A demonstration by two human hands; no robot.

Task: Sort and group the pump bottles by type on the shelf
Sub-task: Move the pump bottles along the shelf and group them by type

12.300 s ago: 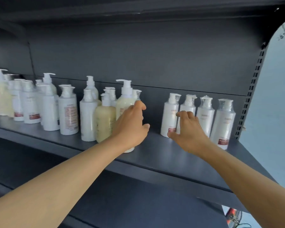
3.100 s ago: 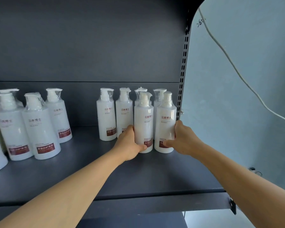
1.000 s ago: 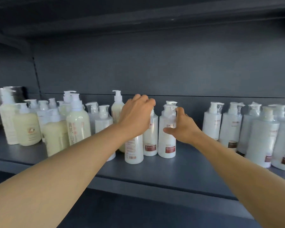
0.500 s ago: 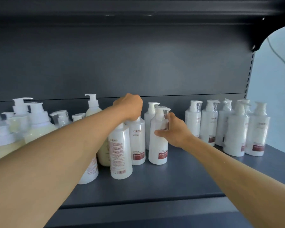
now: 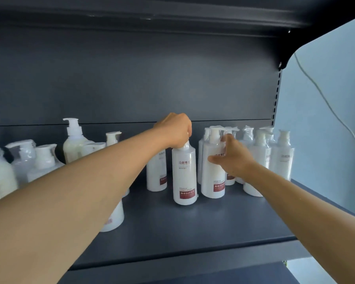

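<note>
1. The left hand [image 5: 175,130] is curled tight around the pump top of a white bottle with a red label [image 5: 184,173]. The pump is hidden inside the fist.
2. That bottle stands up straight. Its bottom looks just above the dark shelf [image 5: 193,226], or only just touching it. I cannot tell which.
3. The right hand [image 5: 233,157] is wrapped around the side of a second white bottle [image 5: 212,175]. The thumb is on the front and the fingers reach around the far side, up near the pump.
4. The second bottle stands on the shelf, just beside the first one, on its right.
5. Behind the right hand is a group of the same white bottles [image 5: 281,158]. They stand close together at the right end of the shelf, near the pale blue wall [image 5: 326,119].
6. One more white bottle with a red label [image 5: 156,173] stands behind the left arm, a little to the left of the first bottle.
7. On the left side stand other pump bottles. A tall cream bottle [image 5: 74,142] with a long spout is at the back, and rounder cream bottles [image 5: 0,175] are in front, looking blurry.
</note>
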